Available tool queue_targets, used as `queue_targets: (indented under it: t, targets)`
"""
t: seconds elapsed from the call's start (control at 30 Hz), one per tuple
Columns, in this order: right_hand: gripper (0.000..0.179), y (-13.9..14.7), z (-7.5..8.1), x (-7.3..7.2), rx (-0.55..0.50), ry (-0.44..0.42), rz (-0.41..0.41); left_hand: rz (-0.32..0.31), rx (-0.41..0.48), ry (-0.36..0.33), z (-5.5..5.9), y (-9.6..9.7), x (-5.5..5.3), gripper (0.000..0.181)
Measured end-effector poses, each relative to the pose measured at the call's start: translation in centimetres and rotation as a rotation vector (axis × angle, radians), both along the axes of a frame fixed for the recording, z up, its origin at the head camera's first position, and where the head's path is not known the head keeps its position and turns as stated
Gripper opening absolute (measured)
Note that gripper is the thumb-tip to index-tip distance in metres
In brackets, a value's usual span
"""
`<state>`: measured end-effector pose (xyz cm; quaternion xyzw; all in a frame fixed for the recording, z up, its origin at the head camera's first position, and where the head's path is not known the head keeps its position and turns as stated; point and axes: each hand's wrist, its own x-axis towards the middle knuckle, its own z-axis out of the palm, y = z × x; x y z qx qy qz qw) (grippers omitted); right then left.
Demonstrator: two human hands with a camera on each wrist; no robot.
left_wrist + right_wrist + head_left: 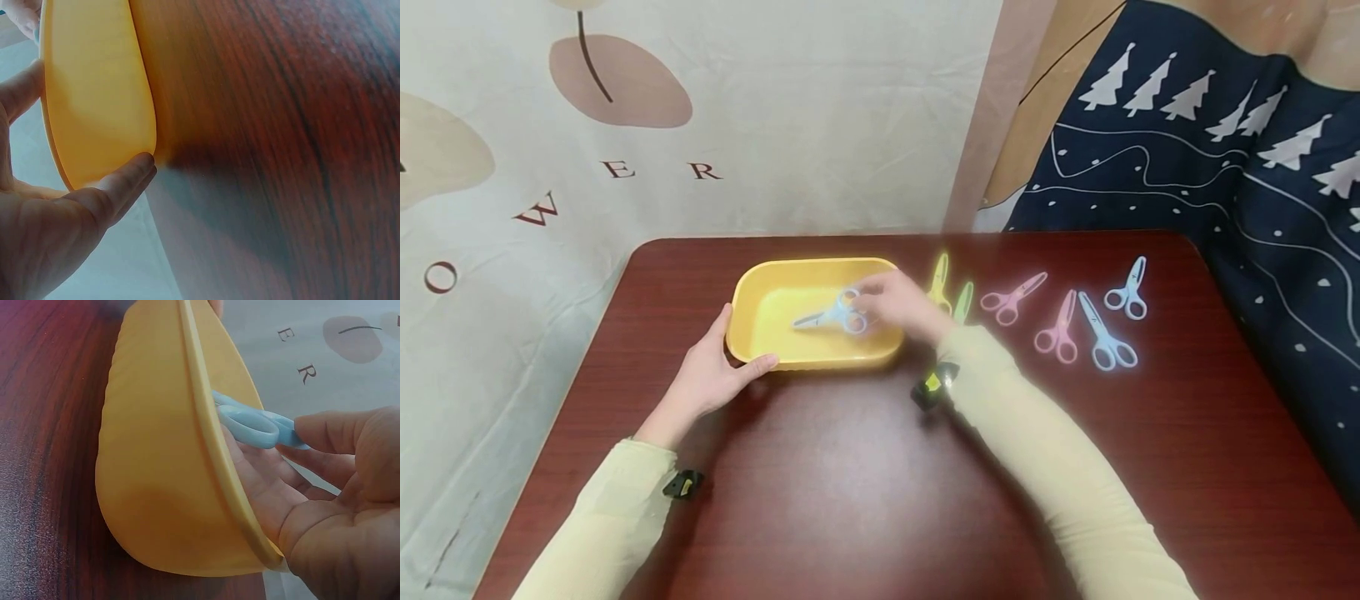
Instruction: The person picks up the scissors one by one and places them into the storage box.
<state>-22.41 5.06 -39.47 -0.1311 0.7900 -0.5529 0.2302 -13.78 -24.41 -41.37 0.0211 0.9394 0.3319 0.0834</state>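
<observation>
My left hand [706, 379] holds the left end of a shallow yellow plastic box [820, 364], its thumb on the front corner and its fingers along the side. In the left wrist view that grip on the box wall [100, 94] shows close up. Over the box's right half, my right hand [901, 302] pinches a pair of light blue scissors [830, 317] by a handle loop. Their blades point left, inside the box outline. The right wrist view shows the blue handle [250, 428] between thumb and fingers, just above the rim. How far the blades sit above the bottom cannot be told.
Right of the box lie yellow scissors [940, 279], green scissors [965, 300] partly hidden by my right arm, two pink pairs [1030, 286] [1066, 312] and two blue pairs [1094, 318] [1136, 275]. The brown table [850, 492] meets printed curtains behind.
</observation>
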Motion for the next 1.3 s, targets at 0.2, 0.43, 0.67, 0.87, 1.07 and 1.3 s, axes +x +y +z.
queue_targets:
  t: [0.2, 0.43, 0.67, 0.87, 1.07, 1.3]
  targets:
    - [0.021, -0.3, 0.2, 0.4, 0.024, -0.001, 0.035, -0.002, -0.001, 0.008, 0.0, 0.0, 0.0, 0.115]
    - [0.020, -0.6, 0.7, 0.8, 0.073, 0.018, 0.075, -0.005, -0.003, 0.018, -0.1, 0.0, 0.0, 0.115]
    - [0.019, -0.7, 0.6, 0.9, 0.163, 0.128, 0.162, -0.005, 0.000, 0.016, -0.1, -0.1, 0.1, 0.115]
    - [0.024, -1.1, 0.6, 1.0, 0.324, 0.231, 0.247, -0.005, 0.000, 0.015, -0.2, -0.1, 0.2, 0.116]
    - [0.033, -1.2, 0.7, 1.1, 0.396, 0.254, 0.282, -0.007, 0.007, 0.019, -0.1, -0.1, 0.2, 0.115]
    - [0.034, -1.2, 0.7, 1.4, 0.408, 0.261, 0.308, -0.006, 0.006, 0.018, -0.2, -0.1, 0.2, 0.115]
